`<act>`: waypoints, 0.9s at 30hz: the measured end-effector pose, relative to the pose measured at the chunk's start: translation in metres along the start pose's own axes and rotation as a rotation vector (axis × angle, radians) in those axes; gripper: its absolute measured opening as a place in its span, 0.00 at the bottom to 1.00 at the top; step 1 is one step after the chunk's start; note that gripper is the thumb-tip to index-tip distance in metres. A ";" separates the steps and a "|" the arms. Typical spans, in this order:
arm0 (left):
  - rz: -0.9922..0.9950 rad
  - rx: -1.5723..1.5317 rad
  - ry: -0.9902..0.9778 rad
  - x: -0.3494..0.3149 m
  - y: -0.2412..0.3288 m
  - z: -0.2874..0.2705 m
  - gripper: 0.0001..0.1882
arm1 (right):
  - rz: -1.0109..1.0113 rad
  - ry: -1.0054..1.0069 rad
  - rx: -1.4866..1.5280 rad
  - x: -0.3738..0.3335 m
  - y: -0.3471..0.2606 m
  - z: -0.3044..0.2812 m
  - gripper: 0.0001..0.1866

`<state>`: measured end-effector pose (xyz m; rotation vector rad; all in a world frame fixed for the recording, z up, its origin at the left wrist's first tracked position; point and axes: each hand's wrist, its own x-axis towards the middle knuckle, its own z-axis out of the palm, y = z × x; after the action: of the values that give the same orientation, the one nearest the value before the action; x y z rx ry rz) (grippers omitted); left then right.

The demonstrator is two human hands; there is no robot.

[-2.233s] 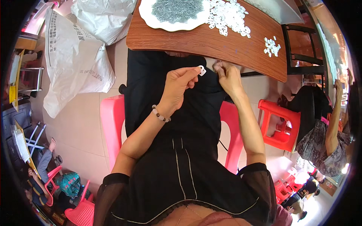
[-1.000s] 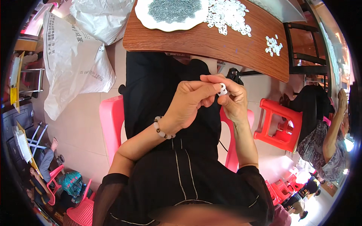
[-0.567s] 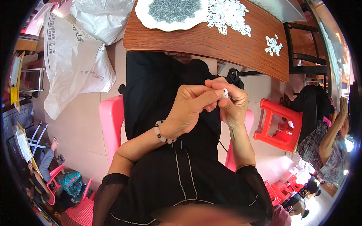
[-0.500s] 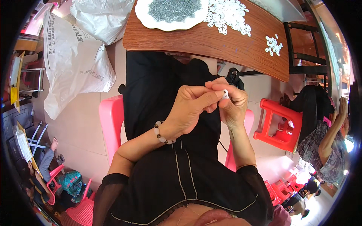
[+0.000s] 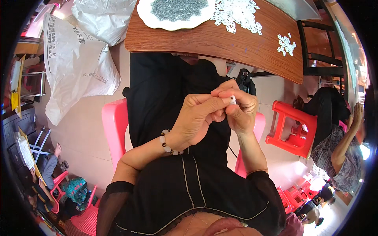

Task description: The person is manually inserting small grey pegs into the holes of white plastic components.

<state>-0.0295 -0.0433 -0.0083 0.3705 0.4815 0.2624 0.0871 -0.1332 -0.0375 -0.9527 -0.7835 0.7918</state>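
Over my lap, my left hand and my right hand meet at the fingertips. Between them is a small white plastic piece with a dark spot on it. My left thumb and fingers pinch toward it from one side, while my right thumb and forefinger close on it from the other. Fingers cover most of the piece. Ahead on the brown table lies a large pile of white plastic pieces, with a smaller pile to its right. A white scalloped plate holds many small grey screw-like pieces.
White printed sacks stand on the floor left of the table. A red stool is at my right, with a seated person beyond it. I sit on a pink chair. More people and chairs are at the lower left and lower right.
Both hands have shifted slightly left, still pinched together around the white piece. The table and plate appear a little farther left and higher in view.
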 end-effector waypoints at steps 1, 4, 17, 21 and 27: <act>0.001 0.001 0.001 0.001 0.001 -0.002 0.08 | 0.050 -0.038 0.025 0.001 -0.002 -0.003 0.22; 0.011 0.060 -0.038 0.004 0.003 -0.006 0.08 | 0.153 -0.089 0.085 0.003 -0.005 -0.006 0.25; 0.060 0.055 0.035 0.005 -0.001 -0.004 0.08 | 0.166 0.014 0.071 0.000 -0.001 0.006 0.26; 0.117 0.049 0.014 0.003 -0.009 -0.004 0.07 | 0.094 0.022 0.077 -0.001 0.004 0.008 0.23; 0.091 -0.043 0.056 0.002 -0.017 -0.002 0.08 | 0.067 0.094 0.105 -0.007 0.008 0.011 0.19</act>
<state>-0.0258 -0.0576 -0.0174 0.3439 0.5136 0.3717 0.0725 -0.1322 -0.0419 -0.9194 -0.6253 0.8317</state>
